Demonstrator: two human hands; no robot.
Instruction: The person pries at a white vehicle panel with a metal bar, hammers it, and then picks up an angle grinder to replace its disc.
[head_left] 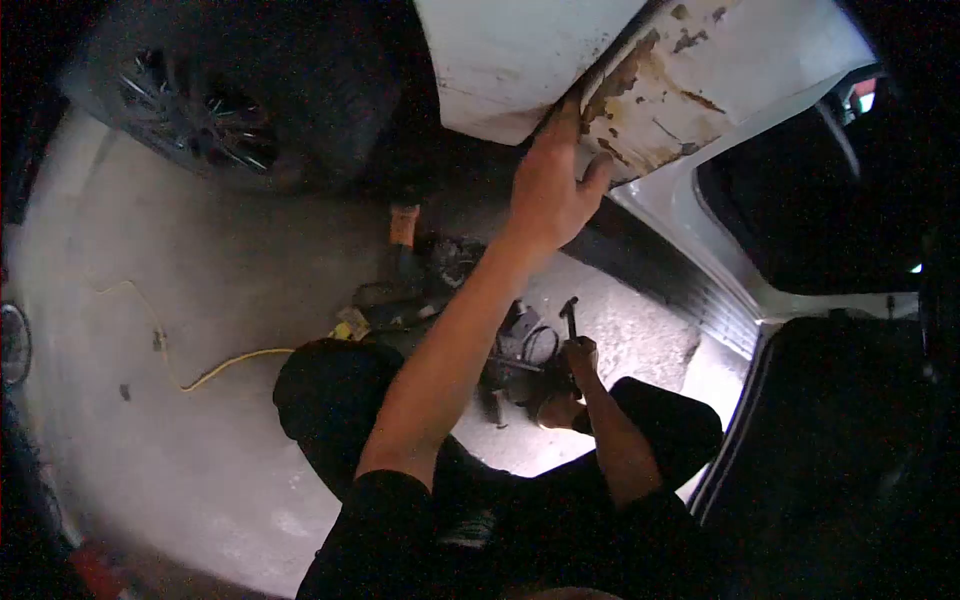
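— Hands, from the head view?
— Left hand [550, 190] lies on the rusted lower edge of the white car panel [700, 60], fingers loosely spread. Right hand [580, 358] is low over the concrete floor [250, 250], fingers wrapped round a hammer [570, 312].
— Step?
— Bracing the panel, I judge. A strike calls for lifting the hammer clear of the tool pile [450, 270].
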